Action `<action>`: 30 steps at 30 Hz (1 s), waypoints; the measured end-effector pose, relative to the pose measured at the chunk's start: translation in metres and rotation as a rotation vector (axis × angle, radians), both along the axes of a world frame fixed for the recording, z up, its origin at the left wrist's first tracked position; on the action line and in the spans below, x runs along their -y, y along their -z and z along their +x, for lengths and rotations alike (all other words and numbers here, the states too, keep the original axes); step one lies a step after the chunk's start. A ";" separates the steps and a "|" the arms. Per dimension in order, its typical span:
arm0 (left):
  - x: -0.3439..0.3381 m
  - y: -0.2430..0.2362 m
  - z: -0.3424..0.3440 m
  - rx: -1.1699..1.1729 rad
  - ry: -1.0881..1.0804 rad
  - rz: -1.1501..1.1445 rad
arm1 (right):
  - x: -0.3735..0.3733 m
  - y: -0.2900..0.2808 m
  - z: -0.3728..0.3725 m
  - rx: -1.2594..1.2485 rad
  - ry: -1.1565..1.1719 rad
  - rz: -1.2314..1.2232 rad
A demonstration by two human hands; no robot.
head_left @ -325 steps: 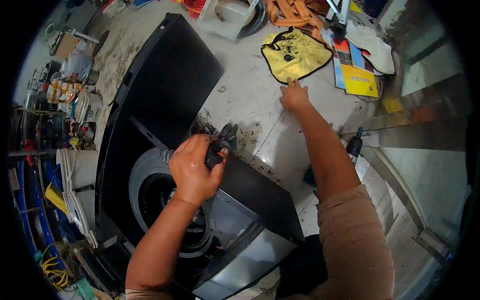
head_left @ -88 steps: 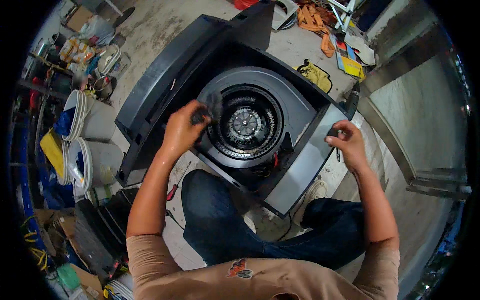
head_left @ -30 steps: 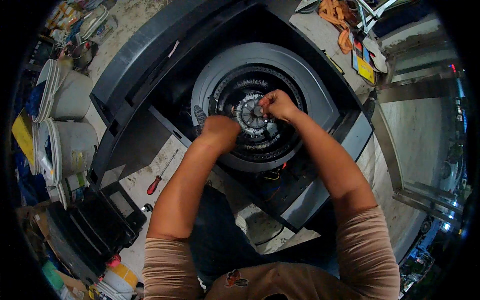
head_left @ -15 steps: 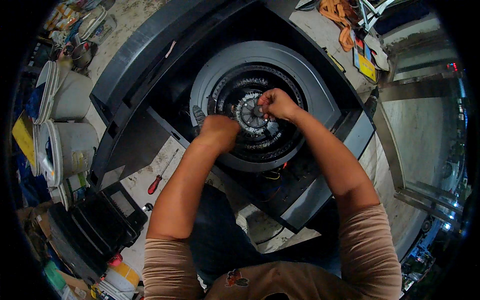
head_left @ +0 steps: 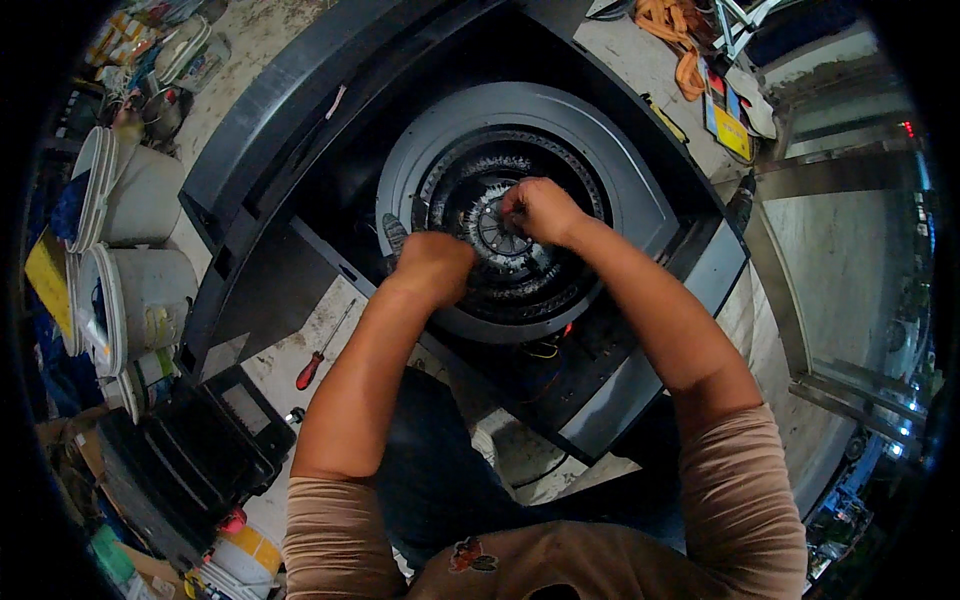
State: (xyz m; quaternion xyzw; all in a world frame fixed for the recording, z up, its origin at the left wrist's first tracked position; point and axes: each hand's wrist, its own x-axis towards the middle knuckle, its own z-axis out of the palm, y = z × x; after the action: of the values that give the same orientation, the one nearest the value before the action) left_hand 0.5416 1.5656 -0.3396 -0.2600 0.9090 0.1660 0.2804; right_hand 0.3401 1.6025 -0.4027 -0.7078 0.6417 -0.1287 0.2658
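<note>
A round fan wheel (head_left: 508, 296) with black blades and pale, patchy residue sits inside a grey ring-shaped housing (head_left: 540, 103). My right hand (head_left: 545, 212) is closed at the wheel's hub (head_left: 500, 238), fingertips pinched around a small dark knob there, which they mostly cover. My left hand (head_left: 435, 268) makes a fist over the left side of the wheel. From behind this fist a dark grey ridged piece (head_left: 394, 235) sticks out against the housing. What lies inside the left fist is hidden.
A large black hood-like casing (head_left: 265, 110) surrounds the housing. Coloured wires (head_left: 545, 350) show below it. On the floor at left lie a red-handled screwdriver (head_left: 311, 370) and a black toolbox (head_left: 215, 450). White buckets (head_left: 150, 300) stand farther left, orange straps (head_left: 675, 35) at far right.
My right hand has shifted slightly left and turned at the hub, its fingers curling further over. My left fist stays nearly in place.
</note>
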 end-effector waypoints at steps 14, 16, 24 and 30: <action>0.001 0.006 0.001 -0.004 -0.013 0.001 | 0.002 -0.012 0.008 -0.136 -0.289 -0.095; 0.001 0.006 0.001 -0.021 -0.014 -0.002 | 0.002 -0.004 0.014 -0.123 -0.374 -0.101; 0.001 0.009 0.003 -0.008 -0.012 -0.003 | -0.004 -0.016 0.013 -0.143 0.023 -0.073; 0.001 0.001 0.004 -0.086 -0.011 0.001 | -0.008 -0.021 0.031 -0.124 -0.334 -0.014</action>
State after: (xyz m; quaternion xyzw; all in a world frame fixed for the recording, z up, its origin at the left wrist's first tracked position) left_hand 0.5457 1.5646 -0.3411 -0.2576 0.9186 0.1791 0.2402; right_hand 0.3712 1.6110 -0.3822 -0.8130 0.5295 -0.0434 0.2383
